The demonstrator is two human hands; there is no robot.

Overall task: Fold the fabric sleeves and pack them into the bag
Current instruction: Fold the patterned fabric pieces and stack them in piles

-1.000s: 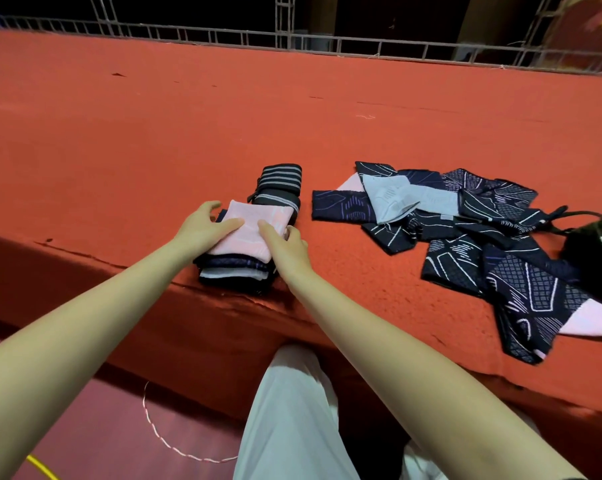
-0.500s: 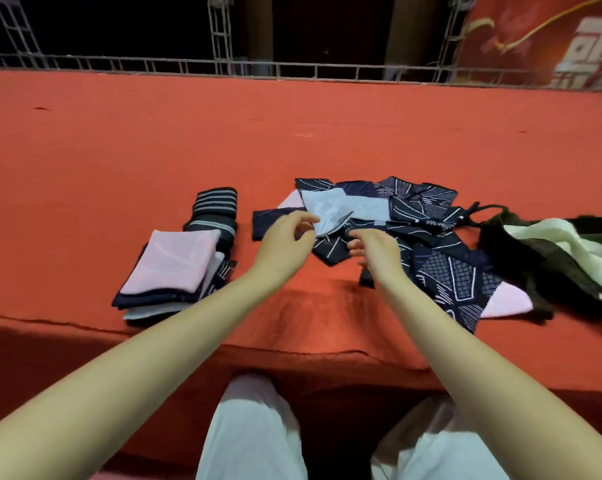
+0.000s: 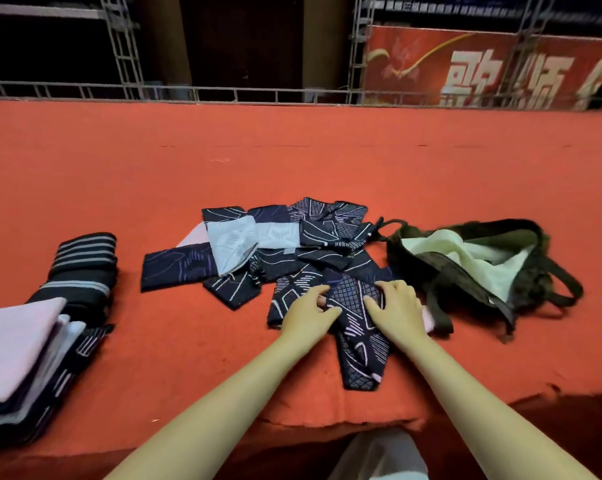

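Both hands lay on a dark patterned sleeve (image 3: 353, 299) at the near edge of the red table (image 3: 292, 161): left hand (image 3: 310, 315) and right hand (image 3: 398, 311) had curled fingers gripping it. Far-left of them sprawled the unfolded pile (image 3: 275, 244); the open bag (image 3: 472, 265) lay right, the folded stack (image 3: 25, 344) far left.

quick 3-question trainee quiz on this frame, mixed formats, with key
1. True or false: the folded stack lies to the left of the unfolded pile.
2. Both hands rest on: A) the bag B) a dark patterned sleeve C) the striped roll
3. Fill in: the bag's lining is pale ____.

Key: 1 true; 2 B, left hand and right hand; 3 green.
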